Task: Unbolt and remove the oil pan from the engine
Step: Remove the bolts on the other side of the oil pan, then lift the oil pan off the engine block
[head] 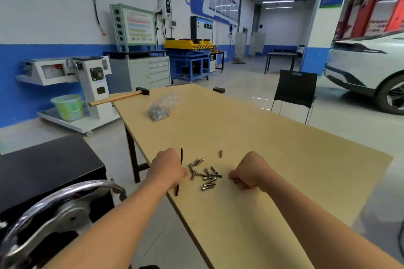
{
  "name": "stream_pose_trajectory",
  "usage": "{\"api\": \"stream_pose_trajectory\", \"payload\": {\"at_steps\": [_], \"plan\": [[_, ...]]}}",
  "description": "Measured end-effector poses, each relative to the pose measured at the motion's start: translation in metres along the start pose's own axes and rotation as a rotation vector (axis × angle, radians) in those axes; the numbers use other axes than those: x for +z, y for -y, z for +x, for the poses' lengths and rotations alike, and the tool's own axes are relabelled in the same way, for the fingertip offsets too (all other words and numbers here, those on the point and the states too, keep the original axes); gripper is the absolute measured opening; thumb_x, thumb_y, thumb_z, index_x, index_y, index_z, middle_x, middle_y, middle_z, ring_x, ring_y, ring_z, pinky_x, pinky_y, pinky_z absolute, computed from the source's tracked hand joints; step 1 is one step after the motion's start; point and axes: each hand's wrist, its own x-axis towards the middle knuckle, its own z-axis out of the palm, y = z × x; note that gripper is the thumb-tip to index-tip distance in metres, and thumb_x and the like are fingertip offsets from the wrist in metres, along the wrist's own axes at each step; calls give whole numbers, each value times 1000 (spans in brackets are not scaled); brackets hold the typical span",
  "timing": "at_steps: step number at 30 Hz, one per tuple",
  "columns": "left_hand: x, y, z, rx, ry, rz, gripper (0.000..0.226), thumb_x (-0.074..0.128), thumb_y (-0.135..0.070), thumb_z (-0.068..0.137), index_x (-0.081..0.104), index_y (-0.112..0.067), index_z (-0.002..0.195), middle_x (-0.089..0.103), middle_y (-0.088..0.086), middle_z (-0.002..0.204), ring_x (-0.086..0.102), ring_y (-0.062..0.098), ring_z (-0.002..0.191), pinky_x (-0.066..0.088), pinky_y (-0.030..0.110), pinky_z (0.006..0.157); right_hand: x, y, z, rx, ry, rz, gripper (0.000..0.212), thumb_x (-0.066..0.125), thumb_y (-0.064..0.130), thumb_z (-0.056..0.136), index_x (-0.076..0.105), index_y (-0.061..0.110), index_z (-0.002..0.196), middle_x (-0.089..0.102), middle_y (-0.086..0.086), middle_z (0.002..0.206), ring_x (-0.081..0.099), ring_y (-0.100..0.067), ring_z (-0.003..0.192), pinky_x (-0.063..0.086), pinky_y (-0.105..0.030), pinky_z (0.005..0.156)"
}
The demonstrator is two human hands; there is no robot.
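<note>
**A:** What is in the containers?

**B:** A clear plastic bag [162, 107] lies far up the table [273, 159] and holds small metal hardware. A green bucket [68, 107] stands on the white machine's base to the left. I cannot see into it.

**A:** And the bolts?

**B:** The bolts [206, 176] lie flat in a loose pile on the near part of the table, between the two hands. Their long axes point in mixed directions. One lone bolt [220, 153] lies just beyond the pile, pointing away.

**A:** The hands?

**B:** The left hand [169, 168] grips a thin black rod [176, 190] whose long axis runs near to far, both ends sticking out. The right hand [251, 172] is a closed fist on the table. I cannot tell whether it holds anything.
</note>
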Motion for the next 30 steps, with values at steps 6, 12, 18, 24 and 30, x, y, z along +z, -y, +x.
{"api": "stream_pose_trajectory", "payload": {"at_steps": [6, 12, 18, 24, 30], "plan": [[4, 4, 3, 44, -10, -45, 48, 78, -35, 80, 42, -13, 56, 49, 8, 57, 47, 19, 48, 26, 27, 42, 2, -2, 6, -11, -25, 39, 21, 75, 11, 83, 67, 2, 66, 55, -4, 40, 46, -16, 28, 37, -20, 37], [-5, 10, -10, 68, -9, -171, 43, 68, -35, 90, 50, -9, 60, 60, 16, 65, 52, 25, 53, 42, 30, 54, -1, 3, -2, -41, -79, 25, 26, 72, 19, 87, 69, 0, 70, 66, -10, 57, 57, -22, 46, 50, -27, 50], [-73, 76, -102, 146, -101, -555, 23, 65, -33, 92, 68, -26, 114, 73, -9, 90, 71, 11, 78, 59, 38, 79, 6, 54, -38, -303, -254, 157, 27, 67, 23, 90, 73, 7, 69, 70, -3, 61, 59, -14, 52, 46, -26, 52], [-201, 209, -280, 70, -686, -530, 20, 70, -49, 72, 74, -41, 91, 74, -8, 70, 68, 7, 54, 55, 21, 52, 92, 177, -139, -795, -13, 303, 32, 66, 41, 91, 71, 21, 66, 67, 7, 58, 55, -1, 48, 40, -19, 49], [-298, 327, -401, -67, -1232, -170, 29, 56, -70, 82, 66, -46, 93, 66, -10, 74, 58, 8, 62, 48, 16, 59, 194, 286, -244, -1046, 425, 373, 30, 71, 29, 91, 67, 13, 66, 53, 3, 49, 44, -3, 46, 36, -10, 48]]}}
